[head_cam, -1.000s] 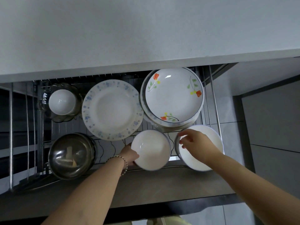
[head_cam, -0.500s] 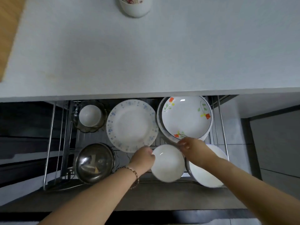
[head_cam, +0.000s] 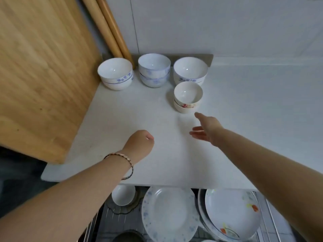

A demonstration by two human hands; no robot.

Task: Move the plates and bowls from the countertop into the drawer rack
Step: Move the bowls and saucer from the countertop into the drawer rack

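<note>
Stock in the drawer rack [head_cam: 120,222], below the countertop's [head_cam: 122,116] front edge: blue-speckled plate [head_cam: 169,213], floral plate [head_cam: 232,213] on a stack, small white bowl [head_cam: 123,194]; all stowed.
Left hand [head_cam: 139,142], over the countertop's near middle: fingers curled under, empty.
Right hand [head_cam: 206,130], over the countertop's middle: fingers spread, grasping nothing, just short of the cream bowl stack [head_cam: 187,97].
Outstanding along the countertop's back edge: left blue-patterned pair [head_cam: 115,73], middle pair [head_cam: 154,69], larger bowl [head_cam: 190,71].
No plates show on the countertop.
Judgement: plates done, most bowls left; cream stack likely next.
</note>
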